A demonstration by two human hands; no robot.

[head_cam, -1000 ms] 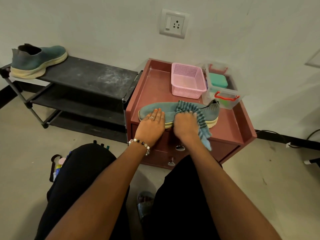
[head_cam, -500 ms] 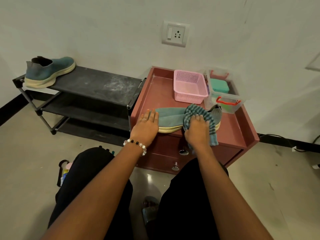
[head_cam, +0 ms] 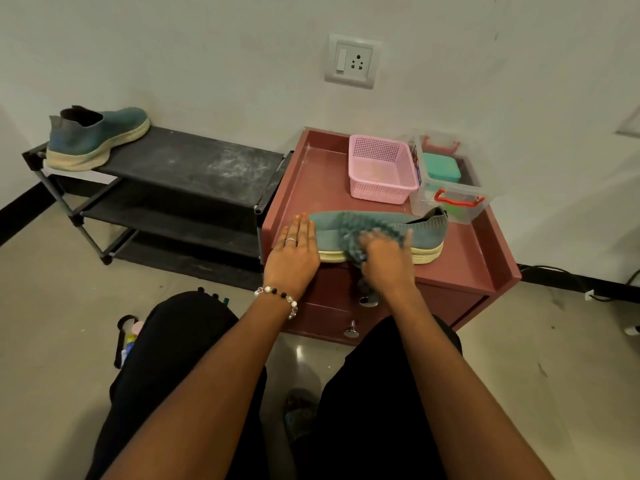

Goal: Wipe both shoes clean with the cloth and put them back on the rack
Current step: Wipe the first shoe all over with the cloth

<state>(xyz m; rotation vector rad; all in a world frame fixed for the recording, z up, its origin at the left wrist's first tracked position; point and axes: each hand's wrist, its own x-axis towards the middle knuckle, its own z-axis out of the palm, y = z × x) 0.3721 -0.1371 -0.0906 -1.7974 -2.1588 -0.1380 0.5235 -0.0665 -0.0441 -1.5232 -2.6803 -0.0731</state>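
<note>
A teal knit shoe (head_cam: 424, 232) with a cream sole lies along the front of the maroon cabinet top (head_cam: 311, 181), toe pointing left. My left hand (head_cam: 293, 252) lies flat on its toe, fingers together, pinning it down. My right hand (head_cam: 386, 266) presses a teal ribbed cloth (head_cam: 358, 233) against the shoe's middle; hand and cloth are motion-blurred. The second teal shoe (head_cam: 91, 138) stands at the left end of the black rack's top shelf (head_cam: 194, 161).
A pink mesh basket (head_cam: 381, 173) and a clear box with red handles (head_cam: 450, 187) stand at the back of the cabinet. Drawer knobs (head_cam: 351, 330) face me. My knees fill the foreground. Bottles in a bag (head_cam: 128, 337) sit on the floor at left. Cables run along the right wall.
My right hand has swept the cloth back left from the shoe's heel end to its middle. My left hand has stayed on the toe.
</note>
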